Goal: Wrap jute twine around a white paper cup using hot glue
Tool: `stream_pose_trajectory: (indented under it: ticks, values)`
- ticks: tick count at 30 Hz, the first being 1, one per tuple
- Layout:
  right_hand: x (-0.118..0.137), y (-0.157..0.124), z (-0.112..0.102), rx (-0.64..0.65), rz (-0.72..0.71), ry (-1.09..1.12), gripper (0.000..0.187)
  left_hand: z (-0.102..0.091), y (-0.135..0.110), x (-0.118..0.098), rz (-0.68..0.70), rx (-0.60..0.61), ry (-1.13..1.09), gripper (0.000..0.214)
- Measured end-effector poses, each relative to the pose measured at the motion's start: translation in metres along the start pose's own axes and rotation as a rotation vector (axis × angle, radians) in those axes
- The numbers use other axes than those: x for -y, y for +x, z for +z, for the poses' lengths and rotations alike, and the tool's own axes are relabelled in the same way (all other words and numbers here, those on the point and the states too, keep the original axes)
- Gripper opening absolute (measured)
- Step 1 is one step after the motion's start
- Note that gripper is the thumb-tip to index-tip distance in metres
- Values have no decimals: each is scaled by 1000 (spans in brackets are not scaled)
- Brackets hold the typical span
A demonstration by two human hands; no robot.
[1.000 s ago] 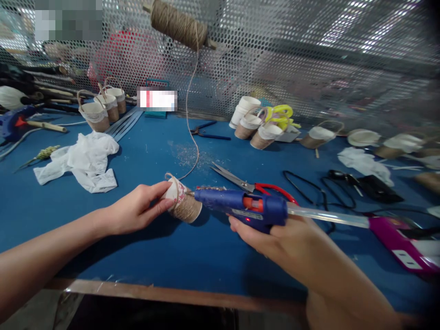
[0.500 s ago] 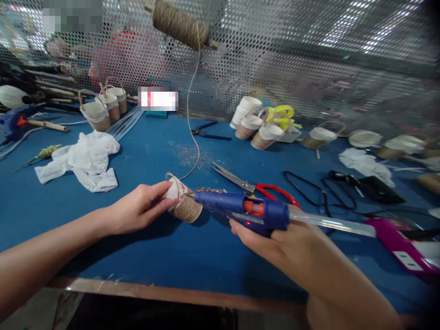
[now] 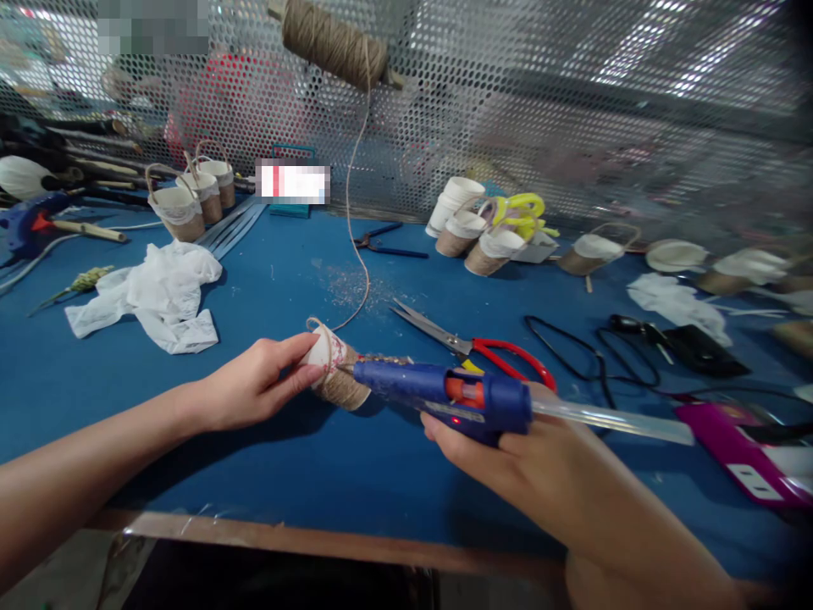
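My left hand (image 3: 257, 385) pinches the rim end of a paper cup (image 3: 343, 388) lying tilted above the blue table. Brown twine wraps part of the cup, and a red-patterned white band shows on the rest. My right hand (image 3: 501, 457) grips a blue hot glue gun (image 3: 438, 394) with a lit red light and a clear glue stick (image 3: 610, 419) in its back. The gun's nozzle points left, at or very close to the cup's side by the twine. A strand of twine (image 3: 349, 203) runs from the cup up to a spool (image 3: 334, 42).
Red-handled scissors (image 3: 470, 343) lie just beyond the glue gun, with pliers (image 3: 390, 241) farther back. White lace cloth (image 3: 149, 292) is at left. Several twine-wrapped cups (image 3: 178, 212) stand at back left and right. A magenta power strip (image 3: 730, 453) sits at right.
The glue gun has shifted slightly left, its nozzle now farther over the cup's side. My left hand and the cup have hardly moved.
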State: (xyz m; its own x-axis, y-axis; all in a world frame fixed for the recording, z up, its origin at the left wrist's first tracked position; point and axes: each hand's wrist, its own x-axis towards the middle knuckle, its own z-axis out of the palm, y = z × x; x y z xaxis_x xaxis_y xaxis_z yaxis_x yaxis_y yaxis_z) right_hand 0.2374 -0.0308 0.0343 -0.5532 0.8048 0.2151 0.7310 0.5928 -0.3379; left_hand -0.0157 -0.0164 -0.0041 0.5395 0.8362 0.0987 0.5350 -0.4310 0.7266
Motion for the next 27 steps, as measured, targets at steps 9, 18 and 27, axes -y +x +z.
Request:
stream_pose_trajectory:
  ticks: [9,18,27]
  values:
    - [10,4,-1,68,154,192,13,0,1,-1,-13,-6,-17,28]
    - [11,2,3,44,51,199,16,2,0,-3,-57,-23,-15,31]
    - [8,4,-1,87,173,208,13,1,1,-4,-48,-2,-47,30]
